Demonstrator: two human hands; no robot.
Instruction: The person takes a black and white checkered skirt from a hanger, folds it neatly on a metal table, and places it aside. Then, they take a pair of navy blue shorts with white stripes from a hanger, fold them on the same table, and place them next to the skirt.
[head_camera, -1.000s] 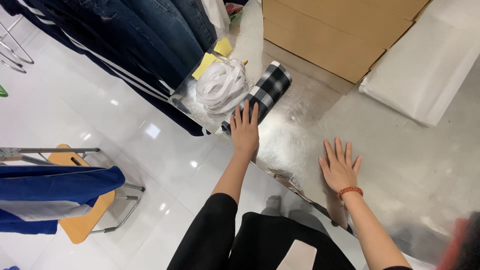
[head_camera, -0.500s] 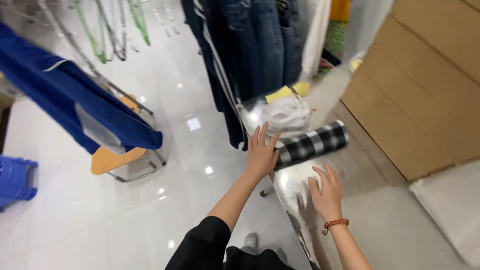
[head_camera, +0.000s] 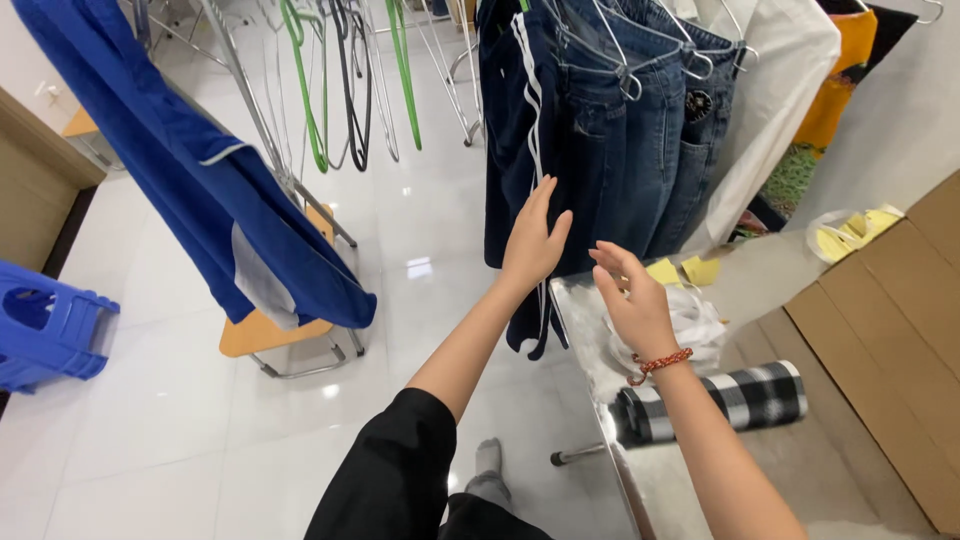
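Note:
My left hand (head_camera: 533, 240) is raised with fingers apart, close to the dark navy trousers with white side stripes (head_camera: 515, 120) hanging on a rail. My right hand (head_camera: 632, 297), with a red bead bracelet at the wrist, is also up and open, just right of the left and in front of the hanging blue jeans (head_camera: 640, 130). Neither hand holds anything. Below the right hand a white garment (head_camera: 690, 325) lies on the shiny metal table (head_camera: 680, 480), next to a rolled black-and-white checked cloth (head_camera: 740, 400).
A blue garment (head_camera: 190, 170) hangs on a rack at left above a wooden-seated stool (head_camera: 270, 335). Empty green and black hangers (head_camera: 340, 90) hang at the back. A blue plastic stool (head_camera: 50, 325) stands far left. Brown cardboard (head_camera: 890, 330) and yellow pieces (head_camera: 690, 270) lie at right.
Both hands have lifted off the metal table and the checked roll and risen toward the hanging trousers and jeans. The view has swung up to the clothes rail.

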